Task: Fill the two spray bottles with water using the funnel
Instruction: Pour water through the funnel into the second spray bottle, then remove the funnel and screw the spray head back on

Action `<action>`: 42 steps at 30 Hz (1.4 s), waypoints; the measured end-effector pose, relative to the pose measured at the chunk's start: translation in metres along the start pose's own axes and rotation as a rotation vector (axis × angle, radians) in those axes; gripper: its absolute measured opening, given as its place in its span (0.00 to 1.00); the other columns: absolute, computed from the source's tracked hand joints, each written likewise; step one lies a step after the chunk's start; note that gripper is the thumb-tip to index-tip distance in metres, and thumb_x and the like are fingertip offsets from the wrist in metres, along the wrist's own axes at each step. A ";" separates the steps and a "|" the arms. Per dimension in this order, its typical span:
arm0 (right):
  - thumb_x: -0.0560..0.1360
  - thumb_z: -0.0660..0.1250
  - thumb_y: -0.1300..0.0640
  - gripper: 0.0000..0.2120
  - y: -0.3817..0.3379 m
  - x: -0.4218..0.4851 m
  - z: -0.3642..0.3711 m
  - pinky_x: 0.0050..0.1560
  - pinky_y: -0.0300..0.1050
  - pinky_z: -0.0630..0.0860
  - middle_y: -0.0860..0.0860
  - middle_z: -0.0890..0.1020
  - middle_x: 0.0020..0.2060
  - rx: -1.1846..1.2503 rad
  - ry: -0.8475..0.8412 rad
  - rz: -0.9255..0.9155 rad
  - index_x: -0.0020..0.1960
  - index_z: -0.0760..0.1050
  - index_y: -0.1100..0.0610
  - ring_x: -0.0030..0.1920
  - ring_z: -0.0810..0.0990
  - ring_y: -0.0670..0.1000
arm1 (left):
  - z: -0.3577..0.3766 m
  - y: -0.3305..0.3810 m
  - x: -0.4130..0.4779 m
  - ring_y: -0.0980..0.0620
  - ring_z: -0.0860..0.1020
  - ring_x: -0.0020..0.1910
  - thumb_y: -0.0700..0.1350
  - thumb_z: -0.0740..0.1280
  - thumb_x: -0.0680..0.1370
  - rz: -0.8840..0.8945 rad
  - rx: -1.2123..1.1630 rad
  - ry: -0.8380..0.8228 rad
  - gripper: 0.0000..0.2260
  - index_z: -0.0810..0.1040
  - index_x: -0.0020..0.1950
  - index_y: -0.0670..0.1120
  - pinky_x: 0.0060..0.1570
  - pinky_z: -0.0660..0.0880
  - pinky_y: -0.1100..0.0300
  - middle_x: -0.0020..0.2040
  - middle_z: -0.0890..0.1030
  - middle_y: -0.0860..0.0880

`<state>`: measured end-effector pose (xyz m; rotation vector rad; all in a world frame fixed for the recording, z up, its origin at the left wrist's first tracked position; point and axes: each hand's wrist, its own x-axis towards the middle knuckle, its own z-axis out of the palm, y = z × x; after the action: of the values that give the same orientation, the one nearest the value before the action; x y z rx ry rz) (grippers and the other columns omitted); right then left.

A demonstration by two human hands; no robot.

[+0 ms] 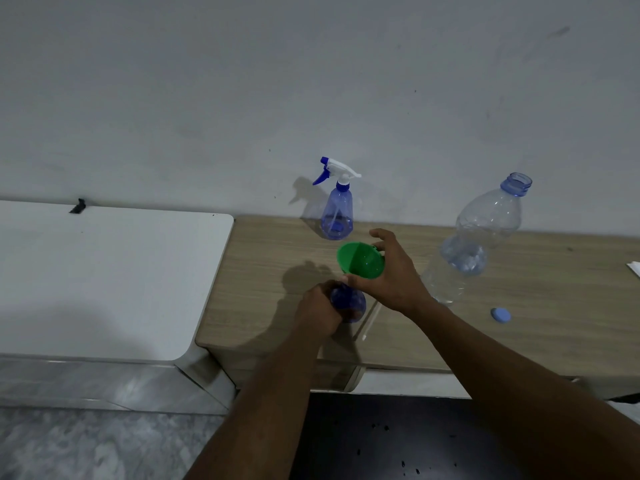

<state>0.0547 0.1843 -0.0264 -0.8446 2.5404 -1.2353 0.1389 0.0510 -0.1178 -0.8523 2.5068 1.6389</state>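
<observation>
Wooden tabletop (519, 327) runs along a plain grey wall (311, 81), with a white surface (104, 278) butting against it on the left. Near the front edge, a green funnel (360, 259) sits over a blue spray bottle (348, 301) with no spray head on it. The right hand (398, 278) pinches the funnel's rim, thumb at the near side and fingers curled over the far side. The left hand (320, 311) is wrapped around the bottle's body just below. Behind them, by the wall, a second spray bottle (337, 209) stands upright, its head on. To the right stands a large clear water bottle (474, 244), uncapped, with its blue cap (500, 314) lying on the table nearby.
</observation>
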 end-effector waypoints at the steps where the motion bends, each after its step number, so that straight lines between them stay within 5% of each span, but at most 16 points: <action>1: 0.62 0.81 0.40 0.49 0.002 0.000 -0.002 0.57 0.48 0.76 0.53 0.73 0.65 0.000 -0.019 0.008 0.74 0.59 0.49 0.61 0.75 0.52 | 0.000 -0.001 0.001 0.51 0.79 0.56 0.57 0.82 0.60 0.003 0.024 0.003 0.32 0.77 0.62 0.59 0.58 0.77 0.49 0.57 0.82 0.55; 15: 0.67 0.77 0.43 0.40 0.006 0.014 -0.021 0.60 0.54 0.76 0.55 0.72 0.61 -0.044 -0.166 0.115 0.75 0.63 0.42 0.59 0.75 0.55 | 0.002 -0.003 0.002 0.51 0.80 0.52 0.49 0.81 0.66 0.042 0.080 0.041 0.27 0.78 0.63 0.56 0.54 0.79 0.51 0.54 0.83 0.52; 20: 0.76 0.69 0.52 0.29 0.014 0.002 -0.026 0.42 0.38 0.77 0.56 0.77 0.58 0.274 -0.237 0.285 0.74 0.65 0.42 0.51 0.81 0.50 | 0.001 -0.005 -0.001 0.52 0.81 0.51 0.56 0.82 0.60 0.083 0.048 0.036 0.30 0.79 0.60 0.56 0.53 0.79 0.51 0.52 0.84 0.55; 25: 0.69 0.66 0.44 0.23 0.023 -0.005 -0.023 0.41 0.45 0.71 0.52 0.81 0.55 0.372 -0.224 0.381 0.64 0.73 0.39 0.46 0.78 0.51 | 0.001 -0.005 -0.003 0.52 0.81 0.52 0.57 0.81 0.60 0.110 0.046 0.043 0.31 0.79 0.61 0.55 0.54 0.79 0.50 0.54 0.84 0.54; 31: 0.67 0.69 0.51 0.23 0.040 -0.015 -0.019 0.43 0.48 0.71 0.57 0.80 0.48 0.632 -0.264 0.481 0.61 0.73 0.55 0.45 0.78 0.54 | -0.001 -0.003 -0.003 0.51 0.80 0.52 0.53 0.83 0.62 0.117 0.062 0.055 0.30 0.79 0.62 0.53 0.50 0.76 0.57 0.54 0.83 0.53; 35: 0.75 0.68 0.62 0.15 0.057 -0.026 -0.019 0.42 0.47 0.74 0.60 0.80 0.51 0.741 -0.181 0.525 0.59 0.70 0.57 0.48 0.80 0.58 | 0.001 -0.004 -0.003 0.51 0.80 0.51 0.54 0.83 0.61 0.101 0.051 0.063 0.29 0.79 0.60 0.52 0.52 0.77 0.54 0.52 0.82 0.55; 42: 0.70 0.77 0.61 0.24 0.097 -0.051 -0.005 0.45 0.46 0.80 0.61 0.79 0.55 0.516 0.017 0.500 0.59 0.67 0.55 0.50 0.82 0.55 | 0.002 -0.005 -0.002 0.51 0.80 0.50 0.56 0.83 0.61 0.097 0.060 0.075 0.29 0.79 0.58 0.53 0.53 0.79 0.51 0.52 0.83 0.53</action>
<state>0.0546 0.2641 -0.1011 -0.0790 2.0834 -1.5893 0.1428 0.0516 -0.1224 -0.8132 2.6739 1.5771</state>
